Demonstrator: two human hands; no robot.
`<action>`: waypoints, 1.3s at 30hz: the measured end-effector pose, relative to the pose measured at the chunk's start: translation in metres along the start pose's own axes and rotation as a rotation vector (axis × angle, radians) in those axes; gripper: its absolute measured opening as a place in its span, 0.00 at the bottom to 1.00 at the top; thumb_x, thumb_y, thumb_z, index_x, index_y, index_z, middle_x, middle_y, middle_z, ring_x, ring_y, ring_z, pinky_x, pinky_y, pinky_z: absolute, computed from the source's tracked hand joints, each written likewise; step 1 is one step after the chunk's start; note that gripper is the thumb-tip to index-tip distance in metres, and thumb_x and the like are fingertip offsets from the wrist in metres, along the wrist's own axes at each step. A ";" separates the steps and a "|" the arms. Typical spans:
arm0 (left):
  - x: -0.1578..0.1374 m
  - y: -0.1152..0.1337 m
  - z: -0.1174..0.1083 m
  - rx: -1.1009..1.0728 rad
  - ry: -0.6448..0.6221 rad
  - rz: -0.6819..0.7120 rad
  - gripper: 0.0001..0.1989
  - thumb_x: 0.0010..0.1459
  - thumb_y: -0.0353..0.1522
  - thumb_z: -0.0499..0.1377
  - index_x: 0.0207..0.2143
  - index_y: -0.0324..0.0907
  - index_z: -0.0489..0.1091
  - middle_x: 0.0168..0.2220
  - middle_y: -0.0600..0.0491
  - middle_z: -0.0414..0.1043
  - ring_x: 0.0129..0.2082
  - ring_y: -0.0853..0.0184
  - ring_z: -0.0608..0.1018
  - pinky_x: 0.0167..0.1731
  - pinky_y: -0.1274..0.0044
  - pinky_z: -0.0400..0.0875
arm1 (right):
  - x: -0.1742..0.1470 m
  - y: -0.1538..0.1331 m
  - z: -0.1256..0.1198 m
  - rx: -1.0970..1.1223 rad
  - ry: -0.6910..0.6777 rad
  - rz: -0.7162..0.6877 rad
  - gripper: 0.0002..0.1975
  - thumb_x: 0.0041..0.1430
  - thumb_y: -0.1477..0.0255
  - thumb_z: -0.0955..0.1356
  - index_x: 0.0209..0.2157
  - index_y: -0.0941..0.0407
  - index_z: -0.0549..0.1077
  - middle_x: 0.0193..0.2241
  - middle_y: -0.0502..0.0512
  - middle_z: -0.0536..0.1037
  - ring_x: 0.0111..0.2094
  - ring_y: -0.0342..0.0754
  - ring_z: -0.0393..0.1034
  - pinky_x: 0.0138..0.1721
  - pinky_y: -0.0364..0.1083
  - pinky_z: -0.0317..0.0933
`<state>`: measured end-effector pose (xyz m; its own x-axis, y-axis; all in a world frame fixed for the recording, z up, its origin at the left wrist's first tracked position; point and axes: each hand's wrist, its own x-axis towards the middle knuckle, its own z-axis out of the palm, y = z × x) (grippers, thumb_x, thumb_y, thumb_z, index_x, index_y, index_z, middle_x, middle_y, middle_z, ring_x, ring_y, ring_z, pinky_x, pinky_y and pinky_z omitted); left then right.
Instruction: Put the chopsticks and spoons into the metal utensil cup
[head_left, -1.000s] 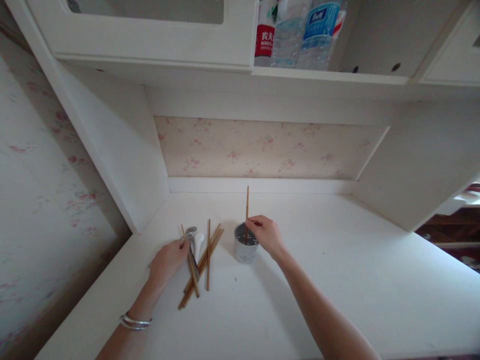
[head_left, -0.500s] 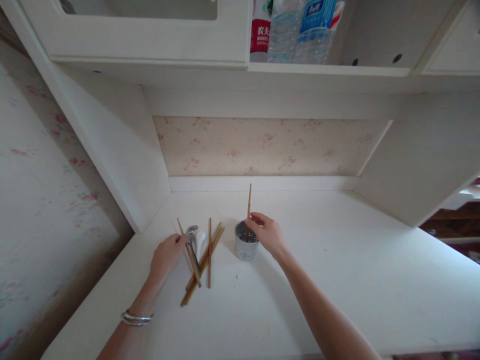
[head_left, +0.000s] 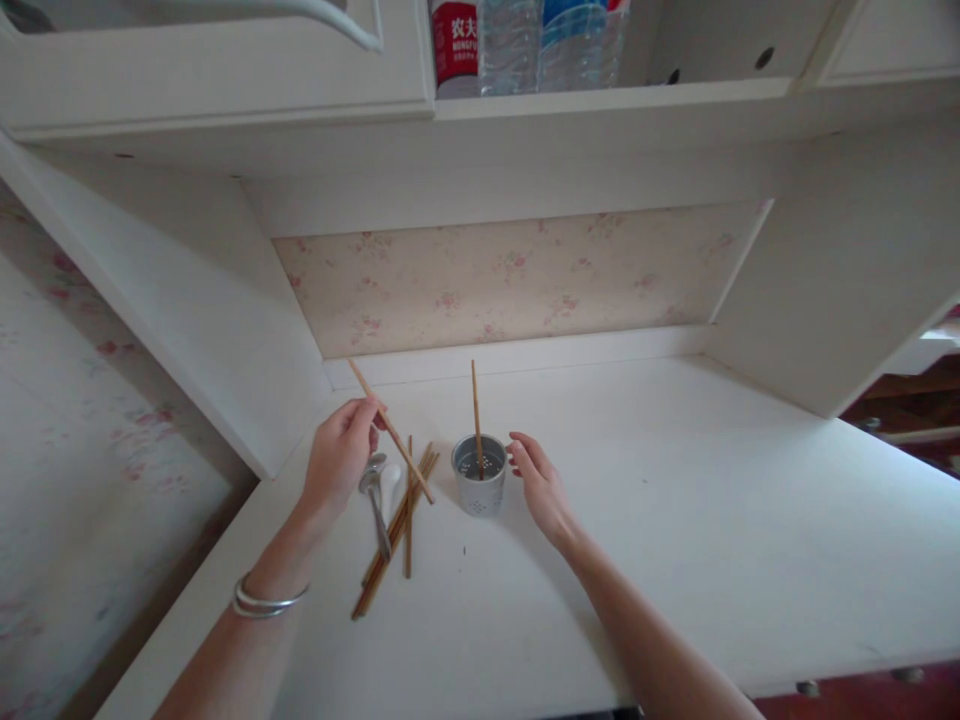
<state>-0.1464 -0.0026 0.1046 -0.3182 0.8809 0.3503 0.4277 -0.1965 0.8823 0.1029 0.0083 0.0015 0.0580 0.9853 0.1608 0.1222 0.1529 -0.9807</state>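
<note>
My left hand (head_left: 341, 450) pinches a wooden chopstick (head_left: 405, 455), raised and slanting down to the right above the pile. Under it lie several more chopsticks (head_left: 375, 580), some crossing each other. Beside them are metal spoons (head_left: 375, 500) and a white spoon (head_left: 390, 487). To the right stands a grey perforated utensil holder (head_left: 480, 497) with one chopstick (head_left: 476, 405) upright in it, leaning slightly left. Close to the holder's right side is my right hand (head_left: 541, 490), its fingers apart and nothing in it.
The white tabletop (head_left: 720, 500) extends to the right, with a side panel (head_left: 817, 270) at its end. A cabinet shelf (head_left: 622, 100) overhangs the back and holds plastic bottles (head_left: 510, 50). Flowered wallpaper (head_left: 82, 450) covers the wall on the left.
My left hand has lifted a chopstick off the pile, up and to the right. My right hand has let go of the chopstick in the holder and drawn slightly away. The camera view has shifted.
</note>
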 end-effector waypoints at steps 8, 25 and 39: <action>0.025 0.045 0.044 0.201 -0.061 0.246 0.23 0.61 0.46 0.45 0.34 0.39 0.71 0.21 0.56 0.65 0.21 0.71 0.67 0.23 0.80 0.59 | -0.004 -0.001 0.001 0.031 -0.024 -0.015 0.24 0.62 0.53 0.58 0.52 0.53 0.66 0.50 0.58 0.72 0.50 0.53 0.66 0.51 0.53 0.60; 0.005 -0.002 0.091 0.357 -0.283 0.356 0.16 0.64 0.40 0.45 0.37 0.43 0.68 0.32 0.53 0.74 0.32 0.67 0.75 0.35 0.78 0.65 | -0.010 0.000 0.008 -0.078 -0.068 -0.101 0.23 0.65 0.57 0.54 0.52 0.55 0.67 0.51 0.58 0.71 0.53 0.50 0.63 0.55 0.52 0.53; -0.002 -0.017 0.101 0.404 -0.324 0.406 0.17 0.63 0.38 0.46 0.35 0.43 0.72 0.36 0.52 0.75 0.36 0.67 0.75 0.37 0.77 0.66 | -0.009 0.001 0.010 -0.116 -0.078 -0.131 0.23 0.66 0.57 0.54 0.51 0.55 0.67 0.50 0.59 0.71 0.52 0.51 0.64 0.54 0.52 0.54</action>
<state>-0.0677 0.0429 0.0573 0.1792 0.8683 0.4625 0.7639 -0.4191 0.4908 0.0928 -0.0001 -0.0019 -0.0421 0.9610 0.2732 0.2378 0.2752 -0.9315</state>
